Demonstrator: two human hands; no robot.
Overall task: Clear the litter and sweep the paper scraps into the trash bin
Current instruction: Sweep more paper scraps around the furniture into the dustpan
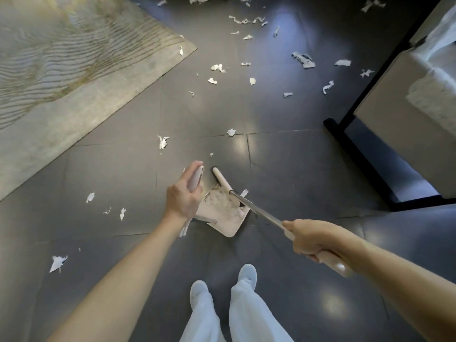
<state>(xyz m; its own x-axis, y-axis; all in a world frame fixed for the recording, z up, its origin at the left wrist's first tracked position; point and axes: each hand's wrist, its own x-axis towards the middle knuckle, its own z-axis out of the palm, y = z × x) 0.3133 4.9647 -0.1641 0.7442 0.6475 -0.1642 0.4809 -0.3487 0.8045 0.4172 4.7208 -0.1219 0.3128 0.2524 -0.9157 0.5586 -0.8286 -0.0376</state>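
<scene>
Sweeping, early on. Clamping dustpan [223,218] handle in left hand [183,197], broom [257,211] in right hand [313,239]. Leaving scraps [163,141] strewn over floor [283,169] ahead; seeing no bin. Next, probably: reaching broom out, drawing scraps into dustpan.

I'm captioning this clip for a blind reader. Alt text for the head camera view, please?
A person's left hand holds a pink dustpan by its handle while the right hand grips a broom whose head is at the pan, on a dark tiled floor. Torn paper scraps lie scattered around, and a beige rug lies upper left.
</scene>
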